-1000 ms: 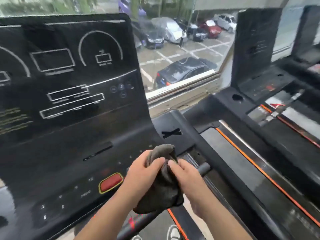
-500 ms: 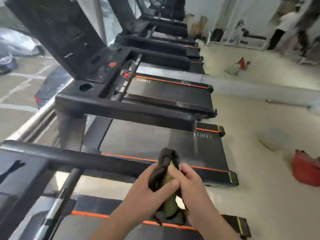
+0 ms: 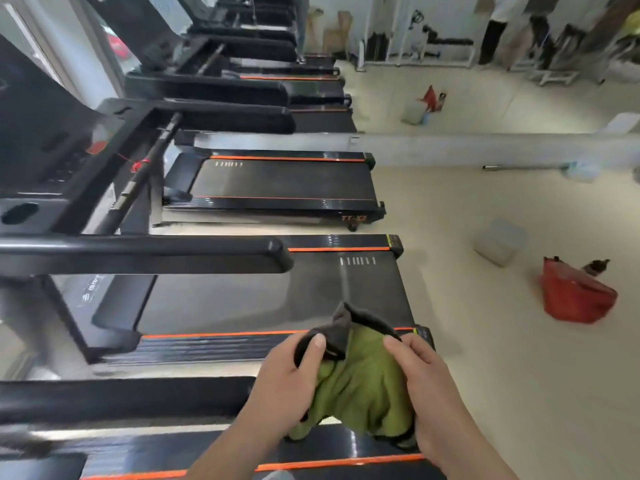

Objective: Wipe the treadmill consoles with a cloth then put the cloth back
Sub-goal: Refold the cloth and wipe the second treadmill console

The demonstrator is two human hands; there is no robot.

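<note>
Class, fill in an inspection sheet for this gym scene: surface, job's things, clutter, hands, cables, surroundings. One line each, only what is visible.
Surface: black treadmill belt with orange side stripes; beige floor beside it.
Job's things: cloth, green with a dark side, held between both hands; console at left, blurred.
Clutter: red bag and clear plastic box on the floor.
Hands: left hand and right hand each grip the cloth.
Cables: thin red cord at the front bar beside that console.
Surroundings: treadmills in a row; a person standing far off.
</note>
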